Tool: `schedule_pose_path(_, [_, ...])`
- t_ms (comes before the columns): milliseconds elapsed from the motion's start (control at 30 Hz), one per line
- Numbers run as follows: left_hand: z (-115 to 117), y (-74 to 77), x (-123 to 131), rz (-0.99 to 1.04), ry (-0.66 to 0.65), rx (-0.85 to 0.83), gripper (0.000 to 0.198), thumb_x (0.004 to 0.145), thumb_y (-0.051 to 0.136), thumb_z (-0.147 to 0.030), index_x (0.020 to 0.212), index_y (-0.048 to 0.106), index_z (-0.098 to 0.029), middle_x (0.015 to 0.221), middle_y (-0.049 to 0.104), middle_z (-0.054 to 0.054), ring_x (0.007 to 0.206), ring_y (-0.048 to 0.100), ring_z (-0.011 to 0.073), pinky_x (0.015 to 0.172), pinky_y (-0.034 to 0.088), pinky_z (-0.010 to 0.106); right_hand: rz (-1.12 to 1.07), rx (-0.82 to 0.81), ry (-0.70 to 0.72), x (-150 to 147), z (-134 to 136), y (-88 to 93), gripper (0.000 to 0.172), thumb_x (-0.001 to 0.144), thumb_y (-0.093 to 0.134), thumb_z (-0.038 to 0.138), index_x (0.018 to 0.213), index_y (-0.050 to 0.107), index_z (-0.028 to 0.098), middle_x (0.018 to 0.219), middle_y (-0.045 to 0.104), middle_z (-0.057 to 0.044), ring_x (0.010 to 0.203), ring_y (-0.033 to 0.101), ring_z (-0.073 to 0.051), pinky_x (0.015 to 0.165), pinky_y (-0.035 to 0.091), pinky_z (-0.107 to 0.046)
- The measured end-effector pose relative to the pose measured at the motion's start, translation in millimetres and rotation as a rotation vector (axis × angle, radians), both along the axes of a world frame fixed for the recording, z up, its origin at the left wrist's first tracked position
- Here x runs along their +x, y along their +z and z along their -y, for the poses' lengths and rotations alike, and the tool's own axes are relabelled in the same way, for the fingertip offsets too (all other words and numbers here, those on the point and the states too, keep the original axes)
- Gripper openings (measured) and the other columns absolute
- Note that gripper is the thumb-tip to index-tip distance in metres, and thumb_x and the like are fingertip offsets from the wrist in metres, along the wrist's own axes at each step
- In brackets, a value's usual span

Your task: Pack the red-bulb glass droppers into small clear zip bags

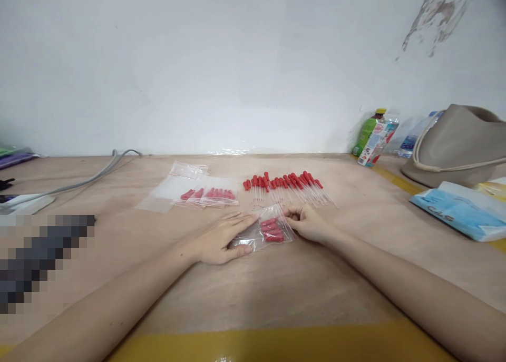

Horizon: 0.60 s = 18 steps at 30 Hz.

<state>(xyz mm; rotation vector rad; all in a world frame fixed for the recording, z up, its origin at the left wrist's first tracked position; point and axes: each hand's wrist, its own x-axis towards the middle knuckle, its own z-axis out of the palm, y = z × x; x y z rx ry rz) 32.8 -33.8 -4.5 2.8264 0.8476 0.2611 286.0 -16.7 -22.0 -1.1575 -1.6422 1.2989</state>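
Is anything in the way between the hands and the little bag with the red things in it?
No, nothing is. The left hand lies flat on the little bag, and the right hand pinches its right edge. The loose droppers lie behind it, out of the way.

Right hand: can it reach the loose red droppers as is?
Probably yes. The right hand holds the edge of the bag, but the loose droppers lie just beyond it on the table, nothing between.
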Motion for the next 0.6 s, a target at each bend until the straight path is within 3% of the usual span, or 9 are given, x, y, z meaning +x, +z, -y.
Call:
schedule_pose_path(67, [-1, -0.6, 0, -0.007, -0.009, -0.005, 0.063, 0.089, 0.041, -0.048, 0.142, 0.016, -0.024, 0.145, 0.026, 0.005, 0.131, 0.028, 0.0232, 0.11, 0.019, 0.043, 0.058, 0.042, -0.059, 4, -4, 5.0, 0.015, 0.066, 0.062, 0.031, 0.07, 0.064, 0.017, 0.069, 0.067, -0.002, 0.062, 0.06, -0.013, 0.061, 0.046, -0.026])
schedule_pose_path(167, [-2, -0.8, 0, 0.007, -0.017, -0.016, 0.06, 0.089, 0.042, -0.047, 0.141, 0.021, -0.026, 0.145, 0.025, 0.004, 0.132, 0.027, 0.0234, 0.11, 0.017, 0.044, 0.232, 0.231, -0.221, 6, -18, 14.0, 0.01, 0.068, 0.057, 0.024, 0.071, 0.063, 0.016, 0.075, 0.067, -0.003, 0.066, 0.059, -0.013, 0.065, 0.046, -0.026])
schedule_pose_path(300, [-2, -0.3, 0, 0.016, -0.016, -0.029, 0.059, 0.089, 0.043, -0.047, 0.14, 0.023, -0.026, 0.145, 0.026, 0.004, 0.132, 0.028, 0.0231, 0.11, 0.018, 0.044, 0.486, 0.404, -0.369, -7, -45, 26.5, 0.012, 0.07, 0.055, 0.022, 0.077, 0.063, 0.016, 0.075, 0.066, -0.003, 0.069, 0.059, -0.014, 0.066, 0.044, -0.025])
schedule_pose_path(467, [-1, 0.4, 0, -0.006, -0.006, -0.032, 0.06, 0.088, 0.043, -0.048, 0.14, 0.024, -0.025, 0.144, 0.026, 0.004, 0.132, 0.027, 0.0227, 0.11, 0.018, 0.043, 0.821, 0.406, -0.394, -36, -77, 33.6, 0.023, 0.072, 0.056, 0.023, 0.092, 0.06, 0.013, 0.09, 0.065, -0.01, 0.085, 0.06, -0.02, 0.073, 0.044, -0.028])
schedule_pose_path(600, [-1, 0.4, -1, -0.028, -0.016, -0.02, 0.061, 0.089, 0.041, -0.048, 0.141, 0.022, -0.024, 0.145, 0.024, 0.005, 0.132, 0.026, 0.0215, 0.11, 0.018, 0.042, 0.915, 0.357, -0.357, -49, -90, 32.2, 0.03, 0.069, 0.057, 0.016, 0.098, 0.057, 0.01, 0.094, 0.064, -0.015, 0.088, 0.061, -0.024, 0.069, 0.045, -0.028])
